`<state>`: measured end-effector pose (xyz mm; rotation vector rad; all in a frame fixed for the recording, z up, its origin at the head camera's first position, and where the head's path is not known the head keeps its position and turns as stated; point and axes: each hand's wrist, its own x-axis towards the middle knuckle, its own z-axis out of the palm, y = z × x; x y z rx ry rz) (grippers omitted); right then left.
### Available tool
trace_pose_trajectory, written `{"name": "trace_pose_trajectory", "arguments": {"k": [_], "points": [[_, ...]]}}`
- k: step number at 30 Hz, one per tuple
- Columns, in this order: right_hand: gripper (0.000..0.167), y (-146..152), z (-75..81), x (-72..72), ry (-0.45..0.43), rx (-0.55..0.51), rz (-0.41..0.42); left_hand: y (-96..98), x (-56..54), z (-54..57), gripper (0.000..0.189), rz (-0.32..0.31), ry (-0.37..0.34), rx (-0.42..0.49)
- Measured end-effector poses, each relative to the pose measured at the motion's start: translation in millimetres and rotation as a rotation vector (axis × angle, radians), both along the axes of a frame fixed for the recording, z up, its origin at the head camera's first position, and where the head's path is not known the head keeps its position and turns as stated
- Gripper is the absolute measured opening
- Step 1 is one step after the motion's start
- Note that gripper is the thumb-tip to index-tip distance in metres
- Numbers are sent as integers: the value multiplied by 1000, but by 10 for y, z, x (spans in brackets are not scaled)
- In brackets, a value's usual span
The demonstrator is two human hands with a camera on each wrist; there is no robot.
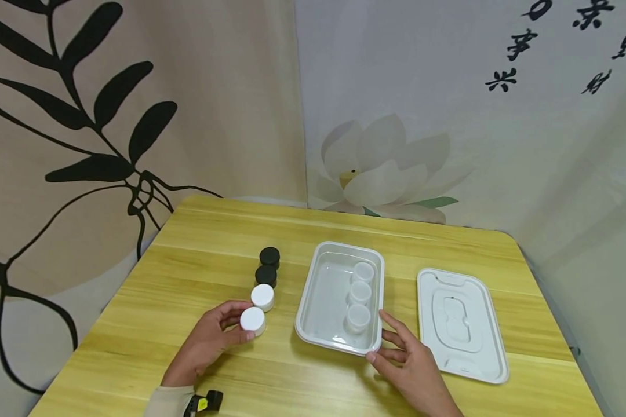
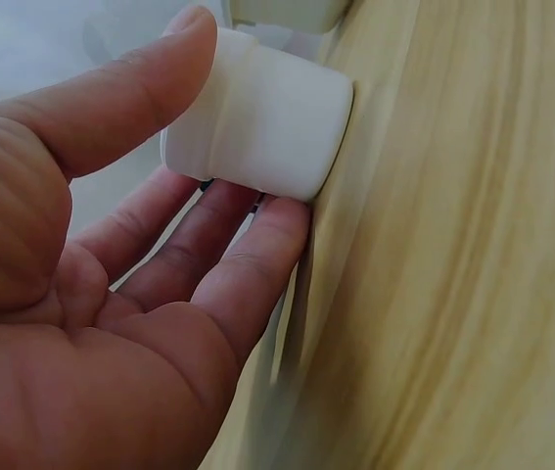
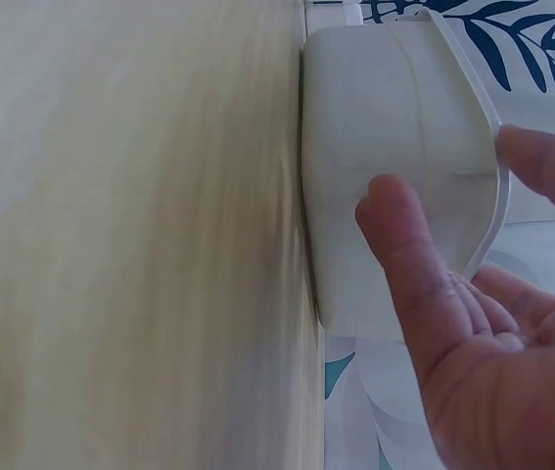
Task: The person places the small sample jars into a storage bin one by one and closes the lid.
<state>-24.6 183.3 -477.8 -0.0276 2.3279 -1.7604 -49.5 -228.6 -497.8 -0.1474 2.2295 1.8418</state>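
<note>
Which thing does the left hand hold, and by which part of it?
The left hand holds the nearer white jar by its sides, between thumb and fingers.

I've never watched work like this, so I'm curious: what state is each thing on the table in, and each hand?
White rectangular plastic box: upright, uncovered.
White rectangular plastic lid: off, lying flat.
Three small whitish round containers: upright inside the box.
Near white cylindrical jar: capped, gripped.
Far white cylindrical jar: upright.
Two black cylindrical jars: upright.
Left hand: grips the near jar.
Right hand: holds the box's near right corner.
</note>
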Motion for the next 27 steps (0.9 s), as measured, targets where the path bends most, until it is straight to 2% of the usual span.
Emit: {"name": "trace_pose_trajectory", "arguments": {"k": [8,13,19,23,27], "points": [[80,6,-5,-2,-6,-10,2,6,-8,19,61,3,-2,1],[80,8,-12,-4,-5,-6,8,-18,25,64,63,-2,-10,-4],[80,7,-4,-8,-5,-5,-1,-46,19,229,62,-18,15,-20],[79,10,-3,-5,-1,-3,-2,-2,-52,339,61,-32,44,-49],[80,12,-13,-2,-2,-7,5,78,-169,434,59,-46,78,-69]]}}
